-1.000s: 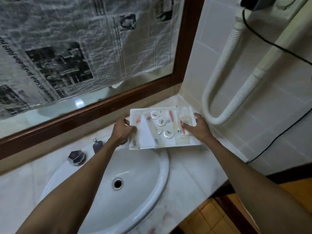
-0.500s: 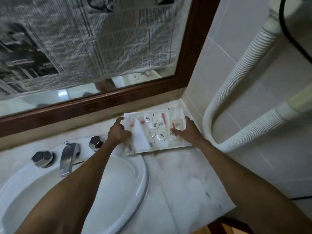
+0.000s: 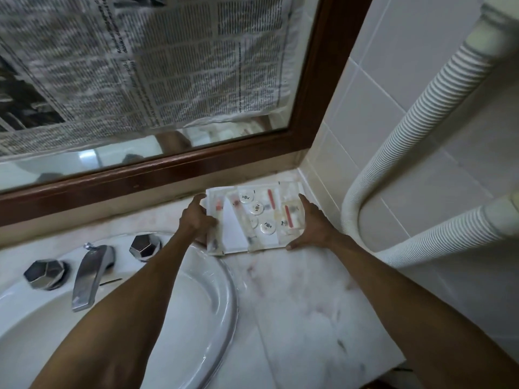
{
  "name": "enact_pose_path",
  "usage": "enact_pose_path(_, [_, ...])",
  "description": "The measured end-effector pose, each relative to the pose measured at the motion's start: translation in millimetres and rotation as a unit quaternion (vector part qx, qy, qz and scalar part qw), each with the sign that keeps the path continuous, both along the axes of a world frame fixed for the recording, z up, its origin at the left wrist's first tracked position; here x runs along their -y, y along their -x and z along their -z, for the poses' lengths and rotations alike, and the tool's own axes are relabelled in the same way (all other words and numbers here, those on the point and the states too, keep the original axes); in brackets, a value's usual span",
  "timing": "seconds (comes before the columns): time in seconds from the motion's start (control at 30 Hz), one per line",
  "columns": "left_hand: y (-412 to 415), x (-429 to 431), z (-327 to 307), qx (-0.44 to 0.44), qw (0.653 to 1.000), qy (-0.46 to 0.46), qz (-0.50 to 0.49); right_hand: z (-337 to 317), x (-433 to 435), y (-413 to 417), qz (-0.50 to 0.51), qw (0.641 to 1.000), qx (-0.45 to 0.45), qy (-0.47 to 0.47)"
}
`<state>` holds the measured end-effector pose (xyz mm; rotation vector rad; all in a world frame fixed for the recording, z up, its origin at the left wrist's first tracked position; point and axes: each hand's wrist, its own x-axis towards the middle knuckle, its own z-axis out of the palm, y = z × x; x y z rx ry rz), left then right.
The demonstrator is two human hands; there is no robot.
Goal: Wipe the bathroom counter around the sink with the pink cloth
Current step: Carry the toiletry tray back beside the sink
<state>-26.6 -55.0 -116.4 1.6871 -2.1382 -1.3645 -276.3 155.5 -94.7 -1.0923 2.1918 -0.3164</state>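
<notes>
A white tray of wrapped toiletries sits in the back right corner of the marble counter. My left hand grips its left edge and my right hand grips its right edge. The tray's near side rests on or just above the counter; I cannot tell which. The white oval sink lies to the left, under my left forearm. No pink cloth is in view.
A chrome faucet and two faceted knobs stand behind the basin. A wood-framed mirror covered with newspaper rises behind. A ribbed white hose loops on the tiled right wall. The counter's edge runs at lower right.
The tray has moved from above the sink's rim back and right into the counter corner, both hands still on it. The view has shifted closer and rightward.
</notes>
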Motion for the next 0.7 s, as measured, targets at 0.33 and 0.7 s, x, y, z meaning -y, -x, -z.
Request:
enact_pose_path(0.33, [19.9,-2.2,13.5,-0.012,0.999,-0.009,-0.046,6.7,-3.6,14.2,0.019,0.997,0.003,0.076])
enact_pose_path(0.7, [46.4,-12.5,18.6,-0.058,0.991,-0.029,-0.117,17.8,0.4,19.9,0.067,0.983,-0.084,0.148])
